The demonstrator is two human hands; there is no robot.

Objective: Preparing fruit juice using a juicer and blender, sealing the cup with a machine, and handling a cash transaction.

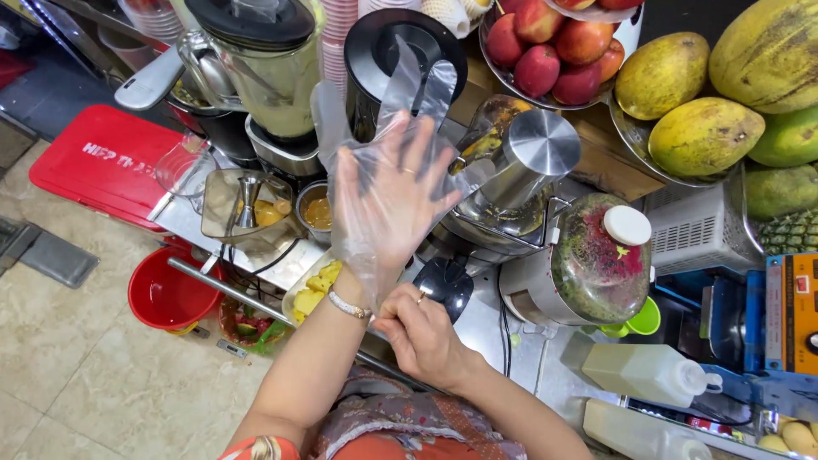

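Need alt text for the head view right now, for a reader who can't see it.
The right hand pulls a clear plastic glove onto the raised left hand at the wrist, above a crowded juice counter. Around it stand blenders, a steel juicer, a bowl of red apples and large mangoes.

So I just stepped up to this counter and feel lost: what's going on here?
A person is pulling a clear plastic glove over the raised left hand, fingers spread. The right hand pinches the glove's cuff at the left wrist, beside a bracelet. Below sit a steel juicer, a blender jar and a tray of cut yellow fruit.
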